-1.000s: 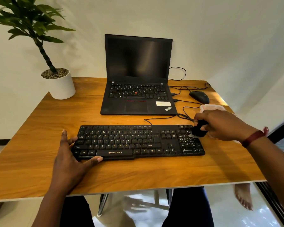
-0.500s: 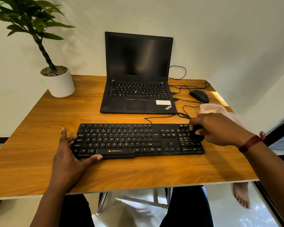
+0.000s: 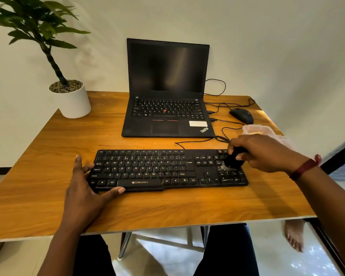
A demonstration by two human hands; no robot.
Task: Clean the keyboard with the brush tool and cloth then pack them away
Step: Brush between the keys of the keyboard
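Gripping the black brush tool (image 3: 234,159) in the right hand (image 3: 265,154), fingers curled round its handle, pale bristles down on the number-pad keys at the right end of the keyboard (image 3: 167,168). Pressing the left hand (image 3: 86,188) against the keyboard's left end, fingers straight, thumb along the front edge (holding nothing). Behind the keyboard, an open laptop (image 3: 167,96), screen dark. Behind its right end, a black mouse (image 3: 241,115) and a pale translucent thing (image 3: 255,129), partly hidden by the right hand. Well behind its left end, a potted plant (image 3: 72,100). All on the wooden bench (image 3: 48,166).
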